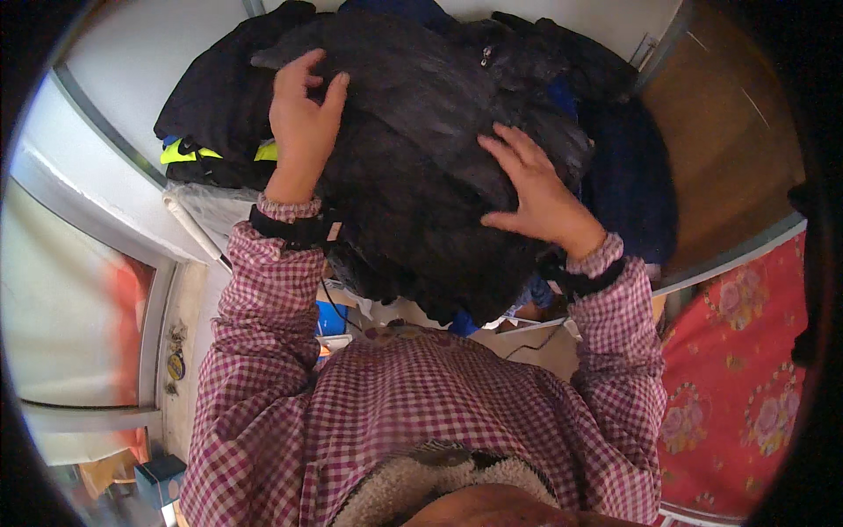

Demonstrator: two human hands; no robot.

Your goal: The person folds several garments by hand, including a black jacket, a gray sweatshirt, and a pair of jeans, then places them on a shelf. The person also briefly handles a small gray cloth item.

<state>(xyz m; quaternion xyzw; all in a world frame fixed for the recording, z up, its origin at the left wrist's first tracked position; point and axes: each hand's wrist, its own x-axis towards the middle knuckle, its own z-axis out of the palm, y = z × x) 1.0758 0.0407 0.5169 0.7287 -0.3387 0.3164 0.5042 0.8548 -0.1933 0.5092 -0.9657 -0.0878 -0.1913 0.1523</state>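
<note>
A dark grey-black garment, apparently a jacket, lies spread over a heap of dark clothes in front of me. A small metal zip pull shows near its far edge. My left hand is over its left part, with thumb and fingers apart and nothing held. On the right side of the cloth, my right hand is spread with the palm down; whether it presses on the fabric is hard to tell. Bright yellow cloth peeks out of the folded dark clothes at the left.
A navy garment hangs at the heap's right, beside a brown panel. Red flowered cloth covers the lower right. A white tube runs along the left, near clear plastic. Below the heap are a blue box and a thin cable.
</note>
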